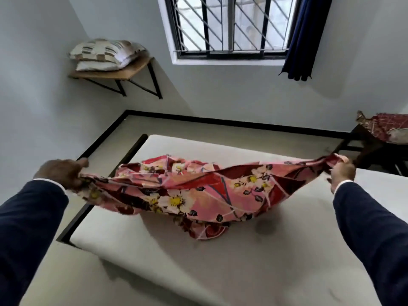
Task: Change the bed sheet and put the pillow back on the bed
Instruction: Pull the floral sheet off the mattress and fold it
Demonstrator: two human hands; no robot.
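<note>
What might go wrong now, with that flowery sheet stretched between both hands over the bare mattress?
The floral sheet is still bunched in the middle, so it may land twisted on the mattress. The left hand and right hand grip only its ends; one could slip. The pillows remain on the shelf.

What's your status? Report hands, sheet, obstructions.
Both hands, left and right, grip the sheet. Sheet bunched, over bare mattress. Pillows on shelf. Nothing in the way.
</note>
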